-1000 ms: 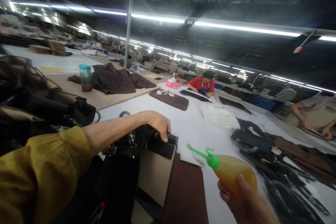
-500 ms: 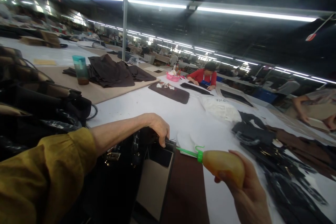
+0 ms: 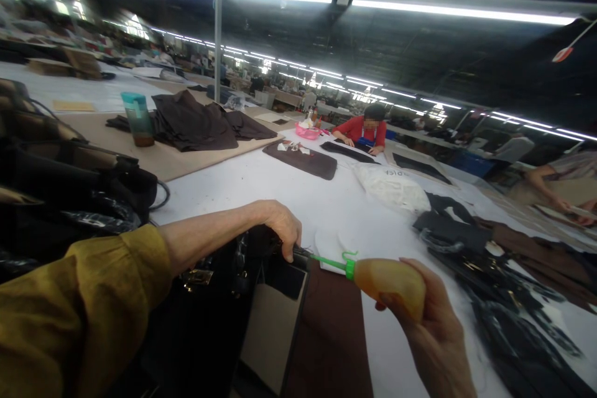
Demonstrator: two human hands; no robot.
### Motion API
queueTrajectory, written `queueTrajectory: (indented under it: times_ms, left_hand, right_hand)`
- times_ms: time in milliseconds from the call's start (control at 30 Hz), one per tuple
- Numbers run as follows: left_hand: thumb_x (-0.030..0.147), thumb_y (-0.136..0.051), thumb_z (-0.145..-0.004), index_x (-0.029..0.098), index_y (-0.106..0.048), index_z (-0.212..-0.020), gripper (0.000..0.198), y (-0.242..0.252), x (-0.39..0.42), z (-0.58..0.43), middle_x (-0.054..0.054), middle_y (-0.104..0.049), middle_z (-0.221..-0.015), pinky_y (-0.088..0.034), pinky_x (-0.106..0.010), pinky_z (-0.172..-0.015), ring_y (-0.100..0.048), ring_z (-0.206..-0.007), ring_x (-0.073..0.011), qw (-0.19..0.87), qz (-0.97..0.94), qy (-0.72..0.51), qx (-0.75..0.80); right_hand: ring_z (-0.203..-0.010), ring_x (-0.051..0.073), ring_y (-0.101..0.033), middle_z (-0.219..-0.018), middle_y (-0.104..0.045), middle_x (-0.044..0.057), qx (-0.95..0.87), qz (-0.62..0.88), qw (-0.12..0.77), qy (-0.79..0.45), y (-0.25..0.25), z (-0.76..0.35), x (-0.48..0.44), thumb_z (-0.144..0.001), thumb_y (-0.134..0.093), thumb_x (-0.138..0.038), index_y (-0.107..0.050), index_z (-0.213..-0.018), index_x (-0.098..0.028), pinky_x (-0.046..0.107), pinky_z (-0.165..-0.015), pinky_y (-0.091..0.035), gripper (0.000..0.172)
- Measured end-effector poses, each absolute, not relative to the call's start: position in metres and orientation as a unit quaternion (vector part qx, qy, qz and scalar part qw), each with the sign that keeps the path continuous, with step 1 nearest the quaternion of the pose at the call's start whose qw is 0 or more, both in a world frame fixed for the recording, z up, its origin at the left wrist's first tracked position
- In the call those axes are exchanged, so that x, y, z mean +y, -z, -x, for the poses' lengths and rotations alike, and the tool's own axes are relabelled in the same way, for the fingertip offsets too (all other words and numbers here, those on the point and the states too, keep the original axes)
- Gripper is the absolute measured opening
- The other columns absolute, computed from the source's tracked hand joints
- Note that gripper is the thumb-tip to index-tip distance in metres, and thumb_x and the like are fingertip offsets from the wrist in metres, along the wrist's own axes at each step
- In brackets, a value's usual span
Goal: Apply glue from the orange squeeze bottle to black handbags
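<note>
My left hand (image 3: 283, 228) is closed on the upper edge of a black bag (image 3: 200, 323), its fingers bent down over the rim. The bag's beige lining (image 3: 268, 323) shows below that hand. In my right hand (image 3: 431, 314) is a squeeze bottle (image 3: 389, 282) of amber liquid, lying nearly level. Its thin green nozzle (image 3: 329, 262) points left, with the tip close to the bag's edge beside my left fingers; whether it touches is too small to tell. A dark brown panel (image 3: 333, 336) lies right of the bag.
Black bags (image 3: 112, 180) are piled at left. Beyond are a teal-lidded bottle (image 3: 138, 119), dark cloth (image 3: 191, 121), a brown piece (image 3: 303, 160) and a pink basket (image 3: 308, 131). A white plastic bag (image 3: 392, 188) and dark bags (image 3: 504, 286) lie right. A person in red (image 3: 361, 130) works across the table.
My right hand and the squeeze bottle have moved slightly left, bringing the nozzle closer to the bag's edge. My left hand keeps its hold. The view has shifted a little.
</note>
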State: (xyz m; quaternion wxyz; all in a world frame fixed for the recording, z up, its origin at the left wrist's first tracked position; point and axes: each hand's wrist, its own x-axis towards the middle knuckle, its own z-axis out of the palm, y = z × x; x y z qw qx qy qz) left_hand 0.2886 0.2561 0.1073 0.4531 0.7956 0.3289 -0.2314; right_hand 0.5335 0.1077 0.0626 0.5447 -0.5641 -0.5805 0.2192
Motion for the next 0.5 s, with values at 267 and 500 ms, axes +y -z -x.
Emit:
queueTrajectory:
  times_ms: [267, 500]
  left_hand:
    - [0.026, -0.067, -0.06, 0.015, -0.07, -0.074, 0.018, -0.107, 0.256, -0.291, 0.001, -0.062, -0.055, -0.047, -0.025, -0.05, -0.056, -0.054, -0.0164, 0.448, -0.794, 0.24, 0.333]
    - [0.025, -0.067, -0.059, 0.015, -0.071, -0.073, 0.019, -0.108, 0.257, -0.294, -0.001, -0.063, -0.057, -0.048, -0.026, -0.052, -0.056, -0.055, -0.0171, 0.44, -0.8, 0.245, 0.326]
  right_hand:
    - [-0.088, 0.023, -0.058, -0.106, -0.059, 0.004, -0.598, 0.55, 0.54, -0.22, -0.065, -0.528, 0.094, -0.072, -0.071, -0.041, -0.055, -0.113, -0.026, 0.028, -0.076, -0.049, 0.047]
    - [-0.09, 0.024, -0.058, -0.105, -0.059, 0.002, -0.616, 0.524, 0.552, -0.203, -0.071, -0.518, 0.084, -0.076, -0.067, -0.037, -0.057, -0.109, -0.028, 0.029, -0.078, -0.048, 0.035]
